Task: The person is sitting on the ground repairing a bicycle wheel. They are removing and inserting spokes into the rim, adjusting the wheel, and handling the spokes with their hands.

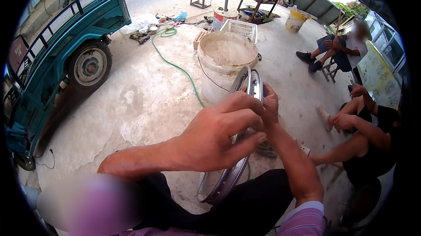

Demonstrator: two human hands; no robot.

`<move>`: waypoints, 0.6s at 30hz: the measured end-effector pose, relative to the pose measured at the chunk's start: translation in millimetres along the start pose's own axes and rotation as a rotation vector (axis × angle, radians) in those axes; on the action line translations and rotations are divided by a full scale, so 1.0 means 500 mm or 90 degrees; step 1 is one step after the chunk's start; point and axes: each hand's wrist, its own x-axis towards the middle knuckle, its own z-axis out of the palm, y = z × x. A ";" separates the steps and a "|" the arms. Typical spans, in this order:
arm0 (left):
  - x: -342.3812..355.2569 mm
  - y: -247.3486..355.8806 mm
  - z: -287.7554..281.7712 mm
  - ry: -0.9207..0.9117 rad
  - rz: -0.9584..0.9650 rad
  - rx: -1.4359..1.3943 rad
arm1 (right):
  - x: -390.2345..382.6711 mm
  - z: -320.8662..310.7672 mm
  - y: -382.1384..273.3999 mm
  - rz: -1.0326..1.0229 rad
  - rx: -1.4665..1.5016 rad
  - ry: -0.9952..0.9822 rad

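While our right hand grips the wheel rim, our left hand curls beside it, its hold unclear; the metal looks stiff, light and slick, best held by opposite edges. Rising edge-on between our thighs, its longest span slants forward toward the bucket.

One rim, two seated people

Wheel rim | silver, holed | on edge, tilted | in right hand
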 end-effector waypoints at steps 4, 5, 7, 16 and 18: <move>0.019 -0.014 -0.026 0.048 0.005 -0.034 | -0.035 0.032 -0.002 -0.099 -0.100 -0.069; 0.023 -0.025 -0.034 0.048 0.000 0.013 | -0.039 0.034 -0.004 -0.102 -0.098 -0.067; 0.028 -0.051 -0.034 0.054 -0.062 0.055 | -0.043 0.030 -0.004 -0.092 -0.100 -0.066; 0.048 -0.125 -0.005 -0.025 -0.135 0.189 | -0.057 0.054 -0.006 0.035 -0.046 -0.123; 0.049 -0.129 -0.006 -0.020 -0.087 0.216 | -0.054 0.051 -0.008 0.038 -0.052 -0.152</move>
